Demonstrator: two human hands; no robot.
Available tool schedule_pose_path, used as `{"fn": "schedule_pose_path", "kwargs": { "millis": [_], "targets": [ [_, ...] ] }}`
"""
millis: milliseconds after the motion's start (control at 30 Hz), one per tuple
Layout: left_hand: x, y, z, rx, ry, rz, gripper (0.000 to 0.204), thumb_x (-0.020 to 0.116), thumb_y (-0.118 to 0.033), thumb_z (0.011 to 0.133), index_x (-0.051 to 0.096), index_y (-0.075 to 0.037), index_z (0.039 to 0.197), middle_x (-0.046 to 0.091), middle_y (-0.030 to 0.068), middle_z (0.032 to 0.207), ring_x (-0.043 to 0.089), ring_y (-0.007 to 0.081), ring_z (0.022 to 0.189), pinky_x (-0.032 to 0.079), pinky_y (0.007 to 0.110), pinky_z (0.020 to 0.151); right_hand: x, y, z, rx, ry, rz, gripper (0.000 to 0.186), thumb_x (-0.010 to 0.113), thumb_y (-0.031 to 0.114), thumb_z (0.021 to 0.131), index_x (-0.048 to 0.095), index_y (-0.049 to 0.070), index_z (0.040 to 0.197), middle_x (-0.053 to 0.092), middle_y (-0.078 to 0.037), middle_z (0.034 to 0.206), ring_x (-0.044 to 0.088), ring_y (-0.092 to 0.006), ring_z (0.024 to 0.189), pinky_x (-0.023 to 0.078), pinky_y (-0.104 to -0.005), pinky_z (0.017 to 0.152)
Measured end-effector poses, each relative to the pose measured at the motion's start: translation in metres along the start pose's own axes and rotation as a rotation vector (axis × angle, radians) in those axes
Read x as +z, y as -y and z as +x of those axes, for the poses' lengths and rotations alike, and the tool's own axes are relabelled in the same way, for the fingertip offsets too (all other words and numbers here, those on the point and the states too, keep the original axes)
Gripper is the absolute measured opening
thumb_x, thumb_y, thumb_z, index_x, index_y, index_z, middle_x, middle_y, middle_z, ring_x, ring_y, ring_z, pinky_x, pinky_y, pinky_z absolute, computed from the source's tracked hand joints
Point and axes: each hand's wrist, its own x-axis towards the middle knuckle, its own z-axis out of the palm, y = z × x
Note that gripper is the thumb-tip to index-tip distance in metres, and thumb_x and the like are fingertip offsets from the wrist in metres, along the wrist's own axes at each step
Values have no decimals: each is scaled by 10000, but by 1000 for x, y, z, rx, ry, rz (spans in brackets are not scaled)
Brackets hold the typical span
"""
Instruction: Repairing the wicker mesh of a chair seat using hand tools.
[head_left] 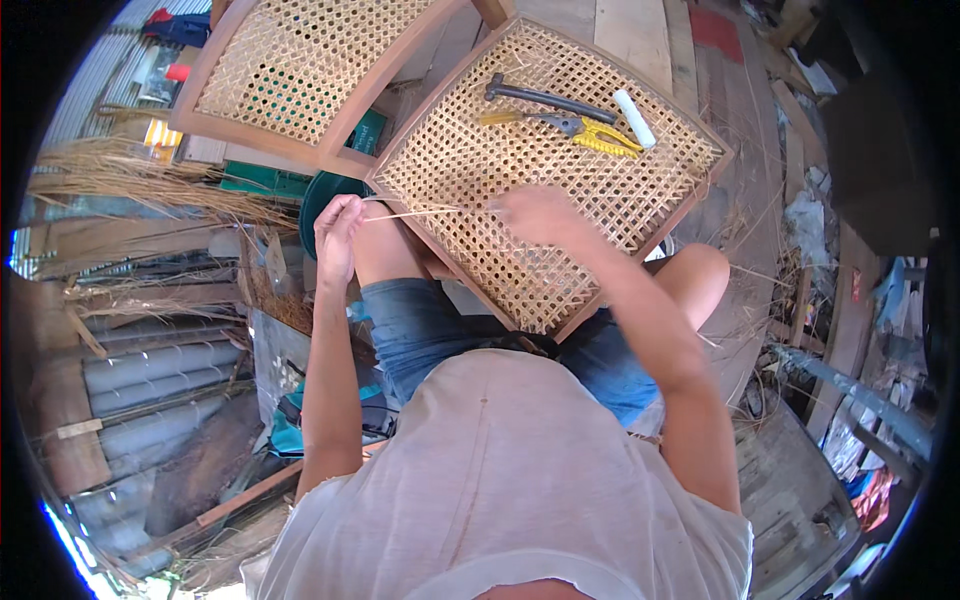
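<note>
A square wooden frame with woven cane mesh (470, 150) rests across my lap, tilted with one corner toward me. My left hand (338, 232) is beyond its left edge, above my knee, with thumb and fingers pinched on a thin pale cane strand (420, 212). This strand runs rightward over the mesh toward my right hand (542, 214), which is above the middle of the weave. Motion smears the right hand's fingers, so their grip is unclear. On the far part of the mesh lie a hammer (550, 98), yellow-handled pliers (605, 137) and a white cylinder (634, 118).
Another wooden frame with cane mesh (290, 60) stands at the far left, touching the lap panel's corner area. A bundle of loose cane strands (150, 185) lies to the left. Wooden planks (640, 40) extend beyond, and a grey board (790, 480) is at the lower right.
</note>
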Motion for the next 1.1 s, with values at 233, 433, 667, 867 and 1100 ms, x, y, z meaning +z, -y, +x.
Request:
{"fn": "schedule_pose_path", "kwargs": {
  "millis": [233,433,667,867,1100],
  "targets": [
    [58,48,3,-43,277,676,130,759,-153,949,761,-25,970,710,6,836,630,88,764,514,271,710,-95,-140,-157,337,-420,242,250,609,203,1018,719,74,1202,751,-133,1154,711,-275,1090,520,-383,951],
    [103,86,-7,26,-4,658,136,782,-104,881,765,-50,1005,724,49,908,663,117,789,548,273,729,-104,-195,-219,486,-660,539,215,634,215,1045,731,34,1108,634,30,777,523,-49,667,389,-226,598],
    [105,94,-6,174,34,677,117,734,-56,883,759,-46,996,725,53,945,678,118,786,555,267,724,-121,-250,-257,548,-1130,1045,183,639,190,1040,710,69,1157,440,108,650,342,-6,530,259,-210,460],
    [91,88,2,-52,67,574,150,715,-127,917,763,-34,1024,760,78,923,695,124,768,559,278,722,-133,-233,-245,368,-1164,1143,200,651,197,1028,691,40,1146,327,99,623,317,-14,510,254,-214,458],
    [80,81,37,-223,185,727,175,737,-187,876,787,-65,990,761,63,838,700,125,758,559,297,708,-141,-247,-278,534,-1243,1171,234,671,148,996,694,40,1202,371,101,603,322,-23,494,303,-212,466]
  ]
}}
